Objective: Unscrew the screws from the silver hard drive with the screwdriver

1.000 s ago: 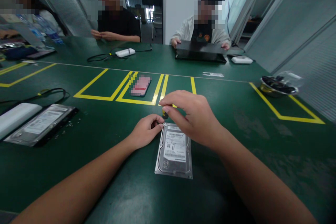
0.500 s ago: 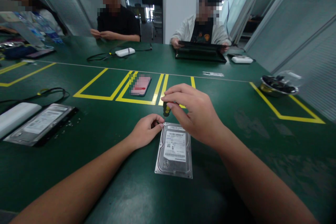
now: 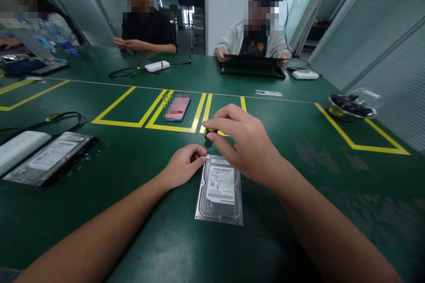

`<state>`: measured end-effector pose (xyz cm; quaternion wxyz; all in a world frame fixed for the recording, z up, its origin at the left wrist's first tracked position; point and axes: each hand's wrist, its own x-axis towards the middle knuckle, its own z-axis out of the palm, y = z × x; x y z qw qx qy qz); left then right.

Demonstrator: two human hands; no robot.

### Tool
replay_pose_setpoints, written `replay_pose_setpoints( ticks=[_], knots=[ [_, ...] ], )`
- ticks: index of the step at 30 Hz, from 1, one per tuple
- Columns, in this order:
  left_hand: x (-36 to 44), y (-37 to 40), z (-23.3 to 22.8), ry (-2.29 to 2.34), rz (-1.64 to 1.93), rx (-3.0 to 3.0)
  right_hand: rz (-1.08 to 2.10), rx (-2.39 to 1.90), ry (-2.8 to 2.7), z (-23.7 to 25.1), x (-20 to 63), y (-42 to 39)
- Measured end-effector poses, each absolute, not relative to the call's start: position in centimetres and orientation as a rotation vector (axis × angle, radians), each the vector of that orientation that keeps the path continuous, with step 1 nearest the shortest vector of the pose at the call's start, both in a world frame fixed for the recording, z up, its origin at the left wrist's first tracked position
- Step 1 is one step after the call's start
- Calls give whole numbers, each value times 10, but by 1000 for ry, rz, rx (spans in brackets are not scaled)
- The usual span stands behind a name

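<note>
Meanwhile, at a green table [image 3: 133, 239], a person's right hand [image 3: 247, 143] pinches the black-and-yellow handle of a small screwdriver [image 3: 208, 136] upright over the far left corner of a hard drive [image 3: 220, 190] lying flat. The left hand [image 3: 182, 166], fingers curled, touches that corner. A second hard drive [image 3: 49, 157] lies well apart, leftward.

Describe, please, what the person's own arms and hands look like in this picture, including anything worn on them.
Both forearms are bare right up to the bottom edge of the picture: no sleeves show. The left hand and the right hand wear no gloves, and no watch, wristband or ring can be seen. The fingernails are short and plain. No markings, cables or straps are visible on either arm.
</note>
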<state>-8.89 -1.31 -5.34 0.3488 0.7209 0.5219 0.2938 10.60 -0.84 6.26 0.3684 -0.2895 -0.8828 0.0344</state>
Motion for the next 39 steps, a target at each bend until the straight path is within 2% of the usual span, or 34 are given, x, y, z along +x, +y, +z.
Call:
replay_pose_setpoints(
  ticks=[39],
  knots=[
    [-91, -13, -57, 1344, 764, 1896, 229, -631, -2357, 65, 103, -14]
  ],
)
